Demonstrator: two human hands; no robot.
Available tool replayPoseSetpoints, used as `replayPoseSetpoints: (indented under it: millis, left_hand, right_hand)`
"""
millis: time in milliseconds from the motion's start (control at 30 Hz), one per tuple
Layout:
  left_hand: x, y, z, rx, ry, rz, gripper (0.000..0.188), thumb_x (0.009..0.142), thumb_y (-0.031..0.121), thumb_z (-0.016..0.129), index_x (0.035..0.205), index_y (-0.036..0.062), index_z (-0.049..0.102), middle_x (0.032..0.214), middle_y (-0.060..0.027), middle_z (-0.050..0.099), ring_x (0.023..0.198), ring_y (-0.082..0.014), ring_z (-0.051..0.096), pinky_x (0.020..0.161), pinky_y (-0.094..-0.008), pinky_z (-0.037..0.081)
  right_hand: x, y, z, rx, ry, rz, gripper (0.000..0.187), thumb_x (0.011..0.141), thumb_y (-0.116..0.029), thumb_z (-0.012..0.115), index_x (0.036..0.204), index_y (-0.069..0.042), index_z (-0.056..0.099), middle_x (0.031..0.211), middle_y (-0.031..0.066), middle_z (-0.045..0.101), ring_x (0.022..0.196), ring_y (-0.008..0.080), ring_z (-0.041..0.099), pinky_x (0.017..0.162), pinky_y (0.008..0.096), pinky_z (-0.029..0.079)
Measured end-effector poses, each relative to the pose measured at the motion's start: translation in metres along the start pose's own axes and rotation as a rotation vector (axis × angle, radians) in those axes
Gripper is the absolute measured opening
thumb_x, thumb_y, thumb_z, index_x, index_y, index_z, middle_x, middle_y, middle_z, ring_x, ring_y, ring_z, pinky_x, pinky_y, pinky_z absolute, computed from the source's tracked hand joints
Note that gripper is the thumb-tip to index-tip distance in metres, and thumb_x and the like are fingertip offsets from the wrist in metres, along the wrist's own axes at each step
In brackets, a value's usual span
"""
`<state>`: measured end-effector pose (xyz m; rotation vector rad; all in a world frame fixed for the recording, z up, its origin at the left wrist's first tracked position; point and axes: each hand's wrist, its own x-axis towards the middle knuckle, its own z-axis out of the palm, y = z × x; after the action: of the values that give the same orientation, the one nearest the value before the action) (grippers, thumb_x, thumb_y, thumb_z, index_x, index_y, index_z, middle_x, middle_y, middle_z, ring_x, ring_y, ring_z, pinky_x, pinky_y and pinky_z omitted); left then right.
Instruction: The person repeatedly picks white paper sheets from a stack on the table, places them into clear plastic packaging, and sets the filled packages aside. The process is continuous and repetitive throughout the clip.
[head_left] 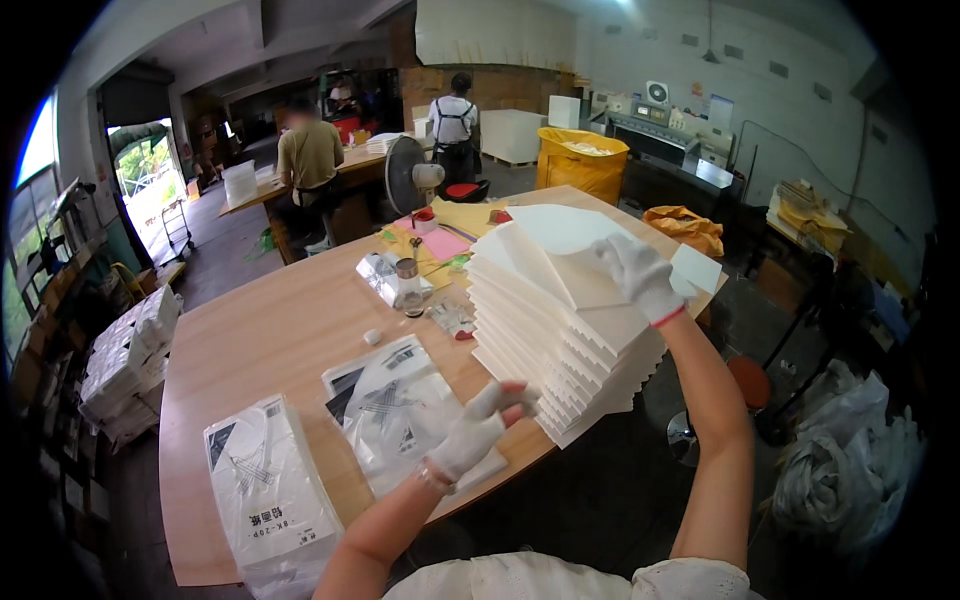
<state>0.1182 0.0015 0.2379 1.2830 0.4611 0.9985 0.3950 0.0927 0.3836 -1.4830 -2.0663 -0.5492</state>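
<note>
White paper stack [535, 345]; edges staggered

Paper stack [530, 335] looks matt; plastic bags [262, 480], glossy; cloth gloves [642, 275], knitted; wooden tabletop [260, 350], smooth.

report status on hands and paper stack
Right hand on white paper stack. Left hand apparently empty, over plastic packet. Second packet farther left on table. Nothing visibly blocking either hand.

The fisheye camera, worn on the head, looks down and forward over the wooden table [270, 340], with the left hand [472, 438] and right hand [642, 277] near below it; its wide view reaches past them to the distant pale wall [755, 75], bending straight edges toward a dark rim
</note>
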Motion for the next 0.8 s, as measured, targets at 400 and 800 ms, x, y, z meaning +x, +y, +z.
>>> replayPoseSetpoints:
  millis: [400,800]
  left_hand:
    - [-0.055,0.073,0.008,0.196,-0.138,-0.288,0.054,0.081,0.003,0.053,0.133,-0.0032,0.038,0.123,-0.0096,0.053,0.112,-0.0209,0.052,0.095,-0.0321,0.042]
    - [-0.091,-0.034,-0.088,1.513,0.724,0.107,0.049,0.071,0.019,0.071,0.115,0.0051,0.057,0.11,-0.0135,0.055,0.102,-0.0295,0.05,0.086,-0.0418,0.042]
  right_hand:
    - [-0.218,-0.029,-0.009,1.876,-0.227,0.801,0.031,0.092,-0.031,0.048,0.096,-0.001,0.058,0.099,0.0109,0.059,0.099,0.0208,0.057,0.088,0.0367,0.046]
    - [-0.261,-0.158,0.079,0.823,0.075,0.326,0.031,0.077,-0.009,0.067,0.107,-0.002,0.059,0.096,0.0171,0.061,0.082,0.0326,0.062,0.073,0.0387,0.049]
